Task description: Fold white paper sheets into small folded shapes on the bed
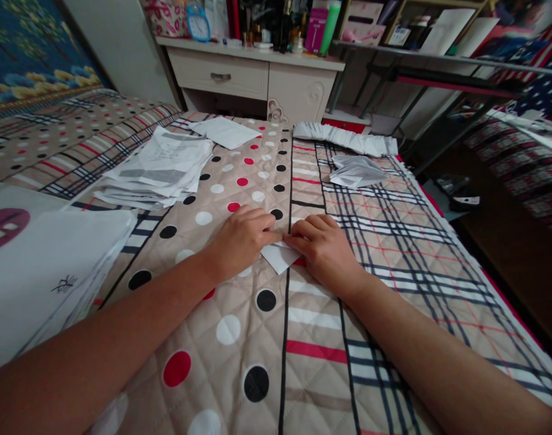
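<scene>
A small piece of folded white paper [280, 256] lies on the patterned bedspread in front of me, one corner pointing toward me. My left hand [245, 237] pinches its upper left edge with bent fingers. From the other side, my right hand [323, 244] presses on the upper right edge, thumb and fingers closed together. The fingertips of both hands nearly meet at the top of the paper, covering that part. Beyond my right hand lie several folded paper pieces [356, 171], and behind them a long row of folded paper [346, 139] packed side by side.
A stack of printed sheets [155, 166] lies to the left, with loose white sheets [228, 132] behind it. A larger pile of paper [53, 260] is nearer on the left. Past the quilted bedspread [239, 356] stands a white cabinet [221, 75] with a blue clock [198, 22].
</scene>
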A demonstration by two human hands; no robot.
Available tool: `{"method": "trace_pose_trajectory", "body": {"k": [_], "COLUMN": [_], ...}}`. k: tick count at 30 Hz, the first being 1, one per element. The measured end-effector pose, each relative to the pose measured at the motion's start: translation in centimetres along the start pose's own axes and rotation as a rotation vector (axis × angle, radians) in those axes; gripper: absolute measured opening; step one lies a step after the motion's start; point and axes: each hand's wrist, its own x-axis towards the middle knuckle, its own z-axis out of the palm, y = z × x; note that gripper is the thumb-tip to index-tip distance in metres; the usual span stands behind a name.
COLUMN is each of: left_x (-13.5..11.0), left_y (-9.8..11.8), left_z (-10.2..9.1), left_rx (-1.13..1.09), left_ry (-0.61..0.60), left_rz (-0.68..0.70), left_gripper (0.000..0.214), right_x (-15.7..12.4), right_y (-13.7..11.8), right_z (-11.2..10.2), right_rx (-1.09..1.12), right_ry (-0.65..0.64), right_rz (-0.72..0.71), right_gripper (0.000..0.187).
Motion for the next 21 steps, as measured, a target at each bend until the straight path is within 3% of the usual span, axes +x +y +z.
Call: {"method": "trace_pose_trajectory", "body": {"k": [12, 17, 21], "left_x": [-0.3, -0.6, -0.5], "left_y": [1.1, 1.6, 1.5], "left_z": [-1.2, -2.2, -1.7], "left_rx": [0.110, 0.034, -0.128], "left_ry": [-0.086, -0.152, -0.093], "left_rz": [0.086, 0.029, -0.117], "left_gripper": [0.018, 0.021, 0.018], "right_x": [-0.3, -0.3, -0.1], "right_y": [-0.7, -1.3, -1.3], "right_z": [-0.3, -0.9, -0.5], "right_rx": [-0.025, 0.115, 0.252], "right_ry": [-0.019, 0.009, 0.056], "right_rz": [0.017, 0.165, 0.363], "right_gripper": [0.019, 0.015, 0.025]}}
